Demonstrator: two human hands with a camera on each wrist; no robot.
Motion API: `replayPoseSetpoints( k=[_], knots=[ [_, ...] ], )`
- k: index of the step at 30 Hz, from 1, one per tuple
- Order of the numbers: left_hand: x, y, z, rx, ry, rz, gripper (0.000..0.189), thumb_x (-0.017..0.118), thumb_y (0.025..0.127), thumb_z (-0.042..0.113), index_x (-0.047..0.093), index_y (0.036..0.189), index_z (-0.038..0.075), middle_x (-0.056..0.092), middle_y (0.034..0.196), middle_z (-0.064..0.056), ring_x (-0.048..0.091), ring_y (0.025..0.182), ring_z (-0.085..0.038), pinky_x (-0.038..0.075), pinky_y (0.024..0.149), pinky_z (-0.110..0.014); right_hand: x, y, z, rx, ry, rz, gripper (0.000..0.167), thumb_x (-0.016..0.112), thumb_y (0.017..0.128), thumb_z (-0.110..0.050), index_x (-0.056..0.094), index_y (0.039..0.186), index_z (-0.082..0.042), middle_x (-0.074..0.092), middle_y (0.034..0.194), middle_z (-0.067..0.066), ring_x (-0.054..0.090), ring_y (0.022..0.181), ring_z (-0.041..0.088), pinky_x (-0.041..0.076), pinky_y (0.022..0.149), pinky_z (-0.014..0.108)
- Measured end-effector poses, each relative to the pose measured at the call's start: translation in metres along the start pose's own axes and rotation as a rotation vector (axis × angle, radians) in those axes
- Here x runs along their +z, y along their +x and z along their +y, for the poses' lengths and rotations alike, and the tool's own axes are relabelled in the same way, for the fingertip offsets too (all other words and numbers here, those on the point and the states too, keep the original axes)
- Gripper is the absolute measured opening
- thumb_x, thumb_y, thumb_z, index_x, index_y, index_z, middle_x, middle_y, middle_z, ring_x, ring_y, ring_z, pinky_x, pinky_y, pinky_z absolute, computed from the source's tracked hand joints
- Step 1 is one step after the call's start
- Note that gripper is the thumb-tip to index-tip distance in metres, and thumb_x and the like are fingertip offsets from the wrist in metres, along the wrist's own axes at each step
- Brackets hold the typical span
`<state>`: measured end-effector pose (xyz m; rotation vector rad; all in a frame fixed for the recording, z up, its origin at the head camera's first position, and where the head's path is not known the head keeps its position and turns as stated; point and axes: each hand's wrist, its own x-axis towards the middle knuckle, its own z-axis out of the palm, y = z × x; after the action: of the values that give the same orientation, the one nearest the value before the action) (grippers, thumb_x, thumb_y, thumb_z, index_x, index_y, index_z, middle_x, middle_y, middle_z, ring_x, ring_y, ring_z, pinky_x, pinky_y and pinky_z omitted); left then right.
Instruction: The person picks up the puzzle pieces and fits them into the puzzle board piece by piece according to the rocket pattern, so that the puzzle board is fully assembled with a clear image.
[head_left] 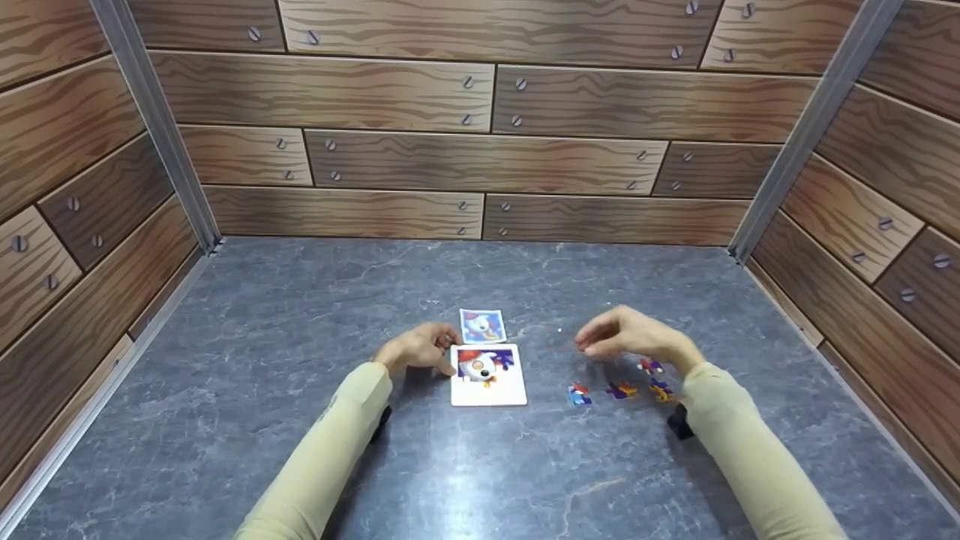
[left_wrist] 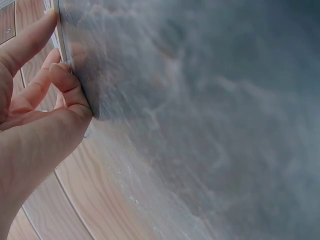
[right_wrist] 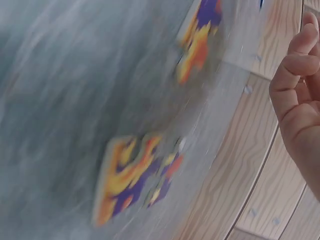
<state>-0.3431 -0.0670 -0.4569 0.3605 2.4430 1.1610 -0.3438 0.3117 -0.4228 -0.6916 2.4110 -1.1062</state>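
Observation:
A white puzzle board (head_left: 489, 390) lies on the table with part of a white cartoon dog's picture filled in at its top. My left hand (head_left: 427, 347) rests at the board's left edge, its thumb tip (left_wrist: 50, 19) against the side. In the left wrist view the other fingers are bent beside the edge. My right hand (head_left: 630, 334) hovers over the table to the right of the board, fingers loosely bent, with nothing visible in them. Near and below it lie several loose puzzle pieces (head_left: 621, 390); in the right wrist view a yellow-and-purple piece (right_wrist: 125, 180) shows blurred.
Just behind the board lies a picture card (head_left: 482, 327) of the same cartoon dog. The grey marbled tabletop (head_left: 337, 285) is bounded by wood-patterned walls (head_left: 480, 161) at the back and both sides.

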Motion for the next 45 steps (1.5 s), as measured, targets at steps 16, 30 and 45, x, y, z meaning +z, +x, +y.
replayPoseSetpoints(
  k=[16,30,45],
  knots=[
    [0.001,0.000,0.003,0.007,-0.040,0.000,0.042,0.077,0.074,-0.006,0.063,0.112,0.007,0.048,0.093,-0.003,0.042,0.086,-0.017,0.039,0.071,-0.027,-0.035,-0.051,0.053,0.097,0.063,0.046,0.041,0.074,0.085,-0.011,0.063,0.120,0.008,0.064,0.117,0.026,0.064,0.086,0.008,0.054,0.076,0.027],
    [0.002,0.001,0.002,-0.040,-0.009,0.000,0.040,0.078,0.075,-0.004,0.064,0.110,0.011,0.048,0.092,-0.002,0.042,0.085,-0.017,0.038,0.072,-0.029,-0.049,-0.063,0.069,0.195,0.087,0.024,0.045,0.075,0.081,-0.003,0.062,0.122,0.009,0.068,0.112,0.013,0.059,0.087,0.007,0.051,0.074,0.022],
    [0.001,0.001,0.000,-0.011,-0.020,0.020,0.041,0.077,0.074,-0.006,0.064,0.110,0.008,0.049,0.093,-0.003,0.043,0.087,-0.017,0.038,0.075,-0.029,-0.046,-0.057,0.068,0.213,-0.061,0.005,0.045,0.077,0.080,-0.006,0.065,0.124,0.000,0.063,0.113,0.013,0.052,0.093,0.017,0.047,0.076,0.023]
  ],
)
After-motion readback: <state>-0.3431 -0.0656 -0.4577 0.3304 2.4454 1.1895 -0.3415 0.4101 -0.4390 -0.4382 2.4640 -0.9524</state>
